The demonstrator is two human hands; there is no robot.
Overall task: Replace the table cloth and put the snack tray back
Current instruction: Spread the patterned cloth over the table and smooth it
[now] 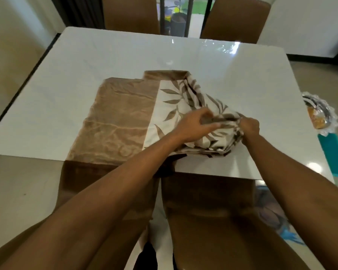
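Observation:
A folded table cloth (121, 117), brown with a cream leaf-print part, lies on the glossy white table (125, 53); its brown end hangs over the near edge. My left hand (195, 123) pinches a bunched fold of the leaf-print part. My right hand (249, 126) grips the same bunch just to the right. The snack tray (320, 114), clear plastic with orange snacks inside, sits off the table's right edge, partly cut off by the frame.
A brown chair (213, 221) stands right below my arms at the near edge. Two more brown chairs (131, 14) stand at the far side. A teal flat object (334, 154) lies at the right, below the tray.

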